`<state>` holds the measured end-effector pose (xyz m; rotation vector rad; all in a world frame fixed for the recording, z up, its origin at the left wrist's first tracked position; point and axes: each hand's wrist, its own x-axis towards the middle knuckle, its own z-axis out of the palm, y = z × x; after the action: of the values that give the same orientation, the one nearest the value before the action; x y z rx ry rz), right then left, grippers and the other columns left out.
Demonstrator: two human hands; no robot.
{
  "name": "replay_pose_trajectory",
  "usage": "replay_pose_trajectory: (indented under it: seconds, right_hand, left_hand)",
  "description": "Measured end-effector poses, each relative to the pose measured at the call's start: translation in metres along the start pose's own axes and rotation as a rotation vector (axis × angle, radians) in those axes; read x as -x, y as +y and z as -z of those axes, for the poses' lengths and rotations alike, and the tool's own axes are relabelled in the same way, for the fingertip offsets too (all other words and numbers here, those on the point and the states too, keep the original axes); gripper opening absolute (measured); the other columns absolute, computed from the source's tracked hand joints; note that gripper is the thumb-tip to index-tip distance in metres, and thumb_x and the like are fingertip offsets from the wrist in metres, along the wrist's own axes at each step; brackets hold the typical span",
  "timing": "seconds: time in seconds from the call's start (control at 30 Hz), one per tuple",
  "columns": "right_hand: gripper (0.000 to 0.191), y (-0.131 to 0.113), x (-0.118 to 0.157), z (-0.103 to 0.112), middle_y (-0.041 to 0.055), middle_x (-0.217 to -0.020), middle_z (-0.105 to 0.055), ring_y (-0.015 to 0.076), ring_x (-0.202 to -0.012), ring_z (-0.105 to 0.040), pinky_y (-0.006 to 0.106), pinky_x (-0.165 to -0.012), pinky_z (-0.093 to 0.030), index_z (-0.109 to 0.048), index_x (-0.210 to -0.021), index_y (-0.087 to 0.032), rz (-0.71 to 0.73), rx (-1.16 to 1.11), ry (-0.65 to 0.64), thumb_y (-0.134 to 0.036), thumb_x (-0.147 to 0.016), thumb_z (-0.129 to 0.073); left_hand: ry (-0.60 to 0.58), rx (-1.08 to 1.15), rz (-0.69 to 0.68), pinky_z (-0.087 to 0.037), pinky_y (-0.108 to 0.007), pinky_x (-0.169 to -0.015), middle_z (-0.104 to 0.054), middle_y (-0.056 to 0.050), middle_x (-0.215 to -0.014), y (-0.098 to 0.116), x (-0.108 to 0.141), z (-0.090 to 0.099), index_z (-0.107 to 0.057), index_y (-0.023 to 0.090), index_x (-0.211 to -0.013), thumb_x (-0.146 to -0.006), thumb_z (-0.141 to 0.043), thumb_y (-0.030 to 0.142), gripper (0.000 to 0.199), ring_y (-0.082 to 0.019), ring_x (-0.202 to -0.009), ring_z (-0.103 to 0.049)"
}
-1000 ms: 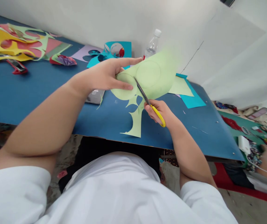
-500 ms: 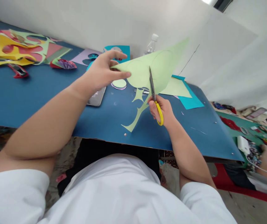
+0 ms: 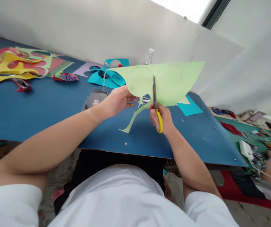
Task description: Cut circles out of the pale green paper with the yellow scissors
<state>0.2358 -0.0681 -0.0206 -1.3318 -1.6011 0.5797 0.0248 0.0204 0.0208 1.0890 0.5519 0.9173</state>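
Green paper (image 3: 168, 82) is hiding most of a bottle (image 3: 149, 57) and part of the left hand (image 3: 118, 101), leaving its grip unclear; the right hand (image 3: 165, 117) is clasping scissors (image 3: 155, 97).

White glare (image 3: 185, 8) burned above the far wall (image 3: 78, 31), soft light cast faint shadows on the table (image 3: 31, 116), and wide-angle distortion stretched the near sleeves (image 3: 9, 205).

- Scissors (image 3: 155, 98): smooth metal, glossy plastic
- Light-green sheet (image 3: 168, 82): smooth matt paper
- Tabletop (image 3: 43, 108): smooth, matt
- Bottle (image 3: 149, 58): clear plastic
- White shirt (image 3: 116, 198): soft matt cloth
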Motion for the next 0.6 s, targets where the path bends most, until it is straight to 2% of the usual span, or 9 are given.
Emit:
replay_pose_trajectory:
  seconds: [0.1,0.17,0.23,0.3,0.37,0.43,0.6]
  right_hand:
    - [0.075,0.001,0.0,-0.001,-0.0007,-0.065,-0.053,0.0167,-0.059,-0.053,0.029,-0.051,-0.043,-0.06,-0.095,-0.025,-0.006,0.001,-0.001,-0.098,-0.083,-0.056]
    - [0.076,0.001,0.0,-0.001,-0.0011,-0.064,-0.053,0.016,-0.058,-0.051,0.029,-0.051,-0.042,-0.059,-0.095,-0.024,-0.009,-0.002,-0.007,-0.099,-0.083,-0.055]
    - [0.076,0.001,-0.001,-0.001,-0.0014,-0.064,-0.052,0.0156,-0.057,-0.049,0.029,-0.05,-0.042,-0.059,-0.094,-0.024,-0.011,0.003,-0.018,-0.099,-0.083,-0.054]
    - [0.076,0.001,-0.001,0.0,-0.0016,-0.063,-0.051,0.0158,-0.057,-0.049,0.029,-0.05,-0.042,-0.059,-0.095,-0.024,-0.009,0.014,-0.036,-0.099,-0.084,-0.053]
    - [0.077,0.0,-0.001,0.0,-0.001,-0.064,-0.052,0.0163,-0.058,-0.05,0.03,-0.051,-0.042,-0.058,-0.094,-0.024,-0.004,0.027,-0.056,-0.1,-0.083,-0.052]
    - [0.078,0.001,-0.001,0.0,0.0,-0.066,-0.054,0.0169,-0.06,-0.052,0.03,-0.052,-0.042,-0.059,-0.094,-0.024,-0.003,0.039,-0.066,-0.1,-0.083,-0.051]
    - [0.078,0.008,-0.001,0.0,0.0009,-0.068,-0.056,0.0185,-0.061,-0.056,0.031,-0.053,-0.045,-0.057,-0.098,-0.024,0.015,0.076,-0.093,-0.099,-0.089,-0.041]
  left_hand:
    - [-0.137,-0.075,-0.147,-0.051,-0.029,-0.068,-0.073,-0.005,-0.088,0.001,0.0,0.007,-0.076,0.018,-0.093,-0.063,-0.078,0.029,0.032,-0.019,-0.083,-0.067]
    - [-0.183,-0.161,-0.209,-0.051,-0.03,-0.069,-0.076,-0.005,-0.093,0.002,0.002,0.009,-0.077,0.02,-0.095,-0.057,-0.079,0.025,0.038,-0.021,-0.086,-0.068]
    - [-0.162,-0.24,-0.269,-0.05,-0.03,-0.069,-0.075,-0.005,-0.093,0.0,0.004,0.008,-0.076,0.021,-0.096,-0.062,-0.088,0.03,0.037,-0.02,-0.082,-0.067]
    - [-0.083,-0.286,-0.318,-0.049,-0.029,-0.068,-0.073,-0.004,-0.087,-0.003,0.006,0.005,-0.074,0.02,-0.09,-0.072,-0.093,0.046,0.037,-0.017,-0.076,-0.064]
    - [-0.002,-0.298,-0.357,-0.048,-0.029,-0.065,-0.07,-0.004,-0.08,-0.007,0.007,0.002,-0.07,0.019,-0.081,-0.079,-0.09,0.063,0.048,-0.015,-0.07,-0.06]
    - [0.04,-0.312,-0.394,-0.046,-0.028,-0.062,-0.066,-0.003,-0.073,-0.008,0.006,0.002,-0.067,0.019,-0.076,-0.081,-0.087,0.072,0.057,-0.013,-0.065,-0.056]
    - [0.037,-0.469,-0.479,-0.041,-0.028,-0.059,-0.058,-0.001,-0.064,-0.005,0.004,0.005,-0.063,0.02,-0.071,-0.089,-0.081,0.068,0.055,-0.012,-0.06,-0.049]
